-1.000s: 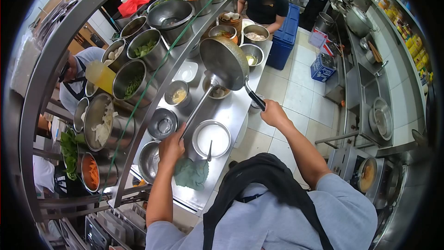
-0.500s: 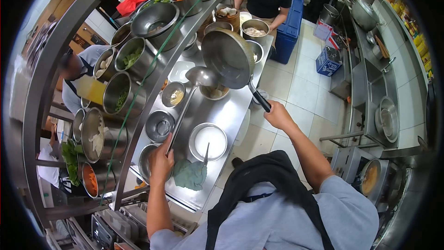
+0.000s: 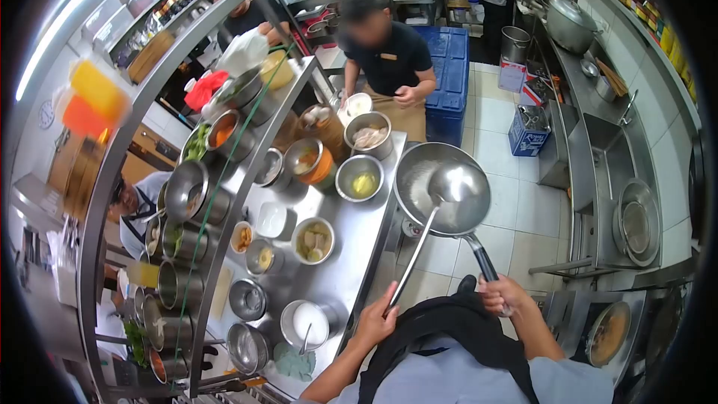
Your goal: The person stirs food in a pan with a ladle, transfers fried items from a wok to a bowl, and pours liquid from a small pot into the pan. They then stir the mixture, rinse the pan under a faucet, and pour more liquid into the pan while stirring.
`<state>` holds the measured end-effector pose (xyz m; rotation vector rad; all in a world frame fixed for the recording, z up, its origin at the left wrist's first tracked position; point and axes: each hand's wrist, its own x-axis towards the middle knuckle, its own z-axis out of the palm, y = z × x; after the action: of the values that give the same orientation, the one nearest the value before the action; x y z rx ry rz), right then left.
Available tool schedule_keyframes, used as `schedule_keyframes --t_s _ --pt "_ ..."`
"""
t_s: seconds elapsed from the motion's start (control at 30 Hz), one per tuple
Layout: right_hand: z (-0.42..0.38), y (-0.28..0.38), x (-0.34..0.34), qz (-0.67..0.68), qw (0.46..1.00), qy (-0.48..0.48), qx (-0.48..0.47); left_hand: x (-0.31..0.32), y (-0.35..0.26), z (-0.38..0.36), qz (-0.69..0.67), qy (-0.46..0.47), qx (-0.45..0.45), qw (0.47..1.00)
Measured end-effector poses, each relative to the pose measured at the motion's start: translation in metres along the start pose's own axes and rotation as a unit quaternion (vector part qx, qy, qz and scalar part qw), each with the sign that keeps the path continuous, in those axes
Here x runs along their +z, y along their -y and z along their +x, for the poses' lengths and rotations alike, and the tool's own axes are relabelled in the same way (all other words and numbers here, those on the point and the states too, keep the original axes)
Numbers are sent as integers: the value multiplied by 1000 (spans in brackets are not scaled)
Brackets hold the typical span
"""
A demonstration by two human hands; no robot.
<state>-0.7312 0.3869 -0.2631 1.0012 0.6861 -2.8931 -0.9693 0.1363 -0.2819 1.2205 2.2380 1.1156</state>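
Currently, left hand (image 3: 378, 319) closed around the long shaft of a steel ladle (image 3: 454, 182); fingers wrapped, grip narrow. Right hand (image 3: 502, 296) closed on the black handle (image 3: 485, 262) of a round metal pan (image 3: 413, 178). Ladle bowl inside the pan, apparently against its inner surface; contact not certain. Pan held in the air, just beyond the right edge of the steel worktable (image 3: 345, 228), over the tiled floor (image 3: 497, 213).

On the worktable, near end: pot of white contents (image 3: 285, 323) with a spoon (image 3: 306, 339) in it; green cloth (image 3: 295, 363) just beside. Middle of the worktable: white dish (image 3: 272, 219) and a steel bowl of pale pieces (image 3: 301, 233). Toward the far end: bowl of yellow contents (image 3: 344, 173), with a deeper pot of pale pieces (image 3: 382, 151) beyond.

At the far end of the worktable: person in a dark shirt (image 3: 393, 66). Past that end, to the right: blue bin (image 3: 447, 86). Well to the right of the worktable: metal sink (image 3: 600, 153).
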Motion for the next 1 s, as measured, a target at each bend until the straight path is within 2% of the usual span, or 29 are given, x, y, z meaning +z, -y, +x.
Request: schedule_keyframes --t_s 0.07,0.13,0.17,0.2,0.3,0.37,0.53,0.57,0.6,0.63,0.67,0.7,0.73,0.8,0.93,1.0 --pt "-20 20 -32 46 999 -1 -4 33 -10 29 -28 89 -6 996" --pt "-38 41 -57 29 997 -66 -34 64 -19 63 -45 117 25 992" --pt "-46 52 -70 35 996 -67 -37 78 -25 79 -66 138 51 987" --pt "-54 63 -82 33 994 -92 -53 90 -33 94 -68 178 32 981" --pt "-65 88 -119 38 988 -124 -84 123 -59 141 -53 230 53 970" --pt "-70 109 -129 63 972 -194 -116 140 -83 174 -66 245 51 966" --pt "-65 151 -178 111 955 -221 -163 189 -132 278 -123 281 46 951" --pt "-61 160 -187 130 949 -238 -161 210 -130 299 -119 282 13 952" --pt "-65 166 -197 159 936 -266 -168 218 -149 327 -136 331 -79 930" --pt "-68 172 -203 154 936 -255 -188 240 -147 351 -243 365 -121 891" --pt "-66 181 -211 184 930 -263 -180 251 -170 376 -319 380 -135 858" --pt "-68 196 -211 169 930 -257 -201 271 -174 408 -312 403 -99 855" --pt "-71 210 -213 180 926 -251 -218 299 -166 437 -407 417 -135 802" --pt "-78 235 -225 194 913 -254 -252 316 -225 495 -427 469 -173 754" --pt "-72 276 -224 235 885 -289 -279 384 -272 585 -348 533 -150 757" --pt "-70 295 -229 248 870 -309 -293 428 -310 620 -280 568 -86 769"
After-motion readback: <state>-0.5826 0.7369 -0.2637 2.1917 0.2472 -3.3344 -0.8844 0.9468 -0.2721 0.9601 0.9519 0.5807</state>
